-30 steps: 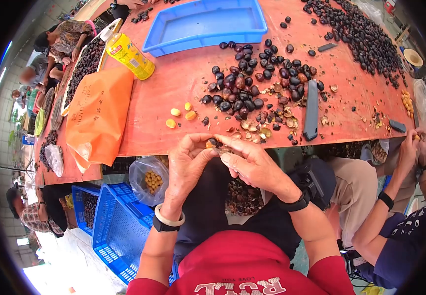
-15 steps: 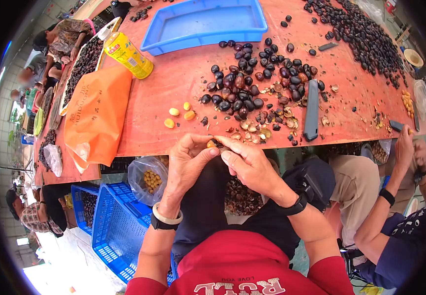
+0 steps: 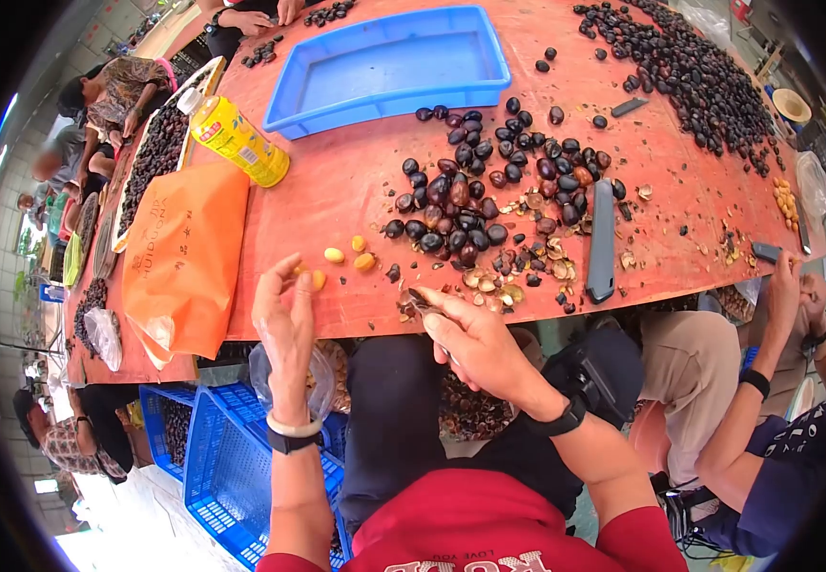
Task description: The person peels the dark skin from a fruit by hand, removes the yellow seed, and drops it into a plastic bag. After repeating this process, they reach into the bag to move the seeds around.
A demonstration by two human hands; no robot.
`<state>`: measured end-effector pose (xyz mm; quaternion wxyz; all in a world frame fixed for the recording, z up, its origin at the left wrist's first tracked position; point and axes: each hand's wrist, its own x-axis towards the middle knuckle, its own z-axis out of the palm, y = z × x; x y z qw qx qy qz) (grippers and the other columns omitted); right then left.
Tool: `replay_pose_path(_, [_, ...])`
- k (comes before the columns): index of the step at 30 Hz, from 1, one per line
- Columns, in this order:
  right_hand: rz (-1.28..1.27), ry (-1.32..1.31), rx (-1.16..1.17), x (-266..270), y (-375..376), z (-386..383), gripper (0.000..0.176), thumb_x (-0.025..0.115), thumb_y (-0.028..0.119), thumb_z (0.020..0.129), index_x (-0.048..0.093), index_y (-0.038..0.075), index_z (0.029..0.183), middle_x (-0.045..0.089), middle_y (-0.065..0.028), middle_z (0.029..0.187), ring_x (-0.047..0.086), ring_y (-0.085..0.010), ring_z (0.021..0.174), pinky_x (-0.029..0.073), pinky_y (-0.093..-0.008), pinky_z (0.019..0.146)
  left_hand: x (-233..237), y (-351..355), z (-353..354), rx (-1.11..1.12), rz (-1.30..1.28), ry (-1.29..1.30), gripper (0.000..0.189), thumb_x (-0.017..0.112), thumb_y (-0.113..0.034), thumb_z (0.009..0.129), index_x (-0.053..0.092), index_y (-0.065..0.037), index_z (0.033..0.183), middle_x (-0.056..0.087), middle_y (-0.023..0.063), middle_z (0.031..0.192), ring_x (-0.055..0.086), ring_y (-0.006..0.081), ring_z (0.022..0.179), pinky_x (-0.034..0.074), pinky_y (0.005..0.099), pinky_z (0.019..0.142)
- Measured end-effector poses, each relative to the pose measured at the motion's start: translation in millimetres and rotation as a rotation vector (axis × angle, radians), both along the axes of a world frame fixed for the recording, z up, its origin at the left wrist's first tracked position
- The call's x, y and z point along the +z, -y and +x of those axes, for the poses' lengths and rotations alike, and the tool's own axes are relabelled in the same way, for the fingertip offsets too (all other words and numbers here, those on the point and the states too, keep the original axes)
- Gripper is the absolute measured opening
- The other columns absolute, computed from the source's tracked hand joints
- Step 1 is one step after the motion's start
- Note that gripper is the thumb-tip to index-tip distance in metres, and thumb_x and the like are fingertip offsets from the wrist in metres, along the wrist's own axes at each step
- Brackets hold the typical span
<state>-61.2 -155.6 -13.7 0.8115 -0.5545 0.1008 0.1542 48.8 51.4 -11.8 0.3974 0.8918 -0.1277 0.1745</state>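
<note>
My left hand (image 3: 284,319) is over the table's front edge, its fingers apart, beside several yellow kernels (image 3: 334,255). One yellow kernel lies right by its fingertips. In my right hand (image 3: 478,341), thumb and fingers pinch a dark piece of nut shell (image 3: 420,299). Small shell bits lie just under it. Beyond are broken pale shells (image 3: 485,279) and a loose heap of dark brown nuts (image 3: 461,195). A grey utility knife (image 3: 602,243) lies right of the shells.
A blue tray (image 3: 384,103) stands behind the nuts. An orange bag (image 3: 187,257) and yellow bottle (image 3: 241,143) are at left. More nuts (image 3: 690,86) cover the back right. A co-worker's hands (image 3: 790,296) are at right. Blue crates (image 3: 232,477) stand below left.
My hands have come apart. The left has moved left to the yellow kernels and opened, and another yellow kernel shows at its fingertips. My right hand keeps the dark shell piece.
</note>
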Motion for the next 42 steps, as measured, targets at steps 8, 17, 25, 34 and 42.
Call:
replay_pose_path(8, [-0.463,0.194,0.005,0.4,21.2,3.5,0.034,0.052,0.016,0.089,0.055,0.000,0.119,0.049,-0.0007,0.059,0.045,-0.0056,0.054,0.039,-0.0236,0.050,-21.9,-10.0,23.8,-0.035,0.052,-0.053,0.017,0.059,-0.008,0.085,0.063,-0.001,0.100,0.061,0.0121,0.086,0.059,0.0216,0.081,0.046,0.0312,0.073])
replay_pose_path(17, [-0.097,0.012,-0.075,8.3,22.9,7.3,0.041,0.045,0.021,0.094,0.042,0.007,0.133,0.053,-0.0008,0.069,0.043,-0.0028,0.043,0.035,-0.0167,0.037,-10.2,23.6,16.7,-0.106,0.221,0.220,0.028,0.064,-0.010,0.080,0.061,-0.005,0.107,0.056,0.0137,0.107,0.051,0.0294,0.105,0.040,0.0371,0.090])
replay_pose_path(25, [0.055,-0.008,-0.221,5.6,22.2,6.6,0.039,0.045,0.023,0.095,0.044,0.007,0.130,0.054,-0.0030,0.069,0.043,-0.0040,0.040,0.034,-0.0171,0.032,-5.5,42.6,15.6,-0.137,0.356,0.130,0.054,0.074,-0.039,0.065,0.062,-0.011,0.110,0.053,0.0137,0.114,0.046,0.0313,0.109,0.032,0.0423,0.095])
replay_pose_path(34, [-0.036,0.034,-0.205,2.3,16.5,6.7,0.039,0.045,0.023,0.095,0.045,0.004,0.129,0.053,-0.0019,0.069,0.041,-0.0026,0.042,0.033,-0.0163,0.034,-12.9,24.7,39.6,-0.384,0.385,0.126,0.032,0.071,-0.020,0.069,0.064,-0.012,0.100,0.054,0.0065,0.084,0.055,0.0237,0.080,0.044,0.0358,0.069])
replay_pose_path(42, [-0.102,0.039,-0.245,1.7,8.6,6.8,0.037,0.045,0.021,0.095,0.046,0.006,0.129,0.053,-0.0010,0.068,0.040,-0.0028,0.038,0.032,-0.0165,0.032,-33.1,36.4,35.0,-0.117,0.446,0.286,0.010,0.063,-0.017,0.074,0.056,-0.011,0.078,0.054,0.0069,0.073,0.058,0.0262,0.056,0.048,0.0368,0.048])
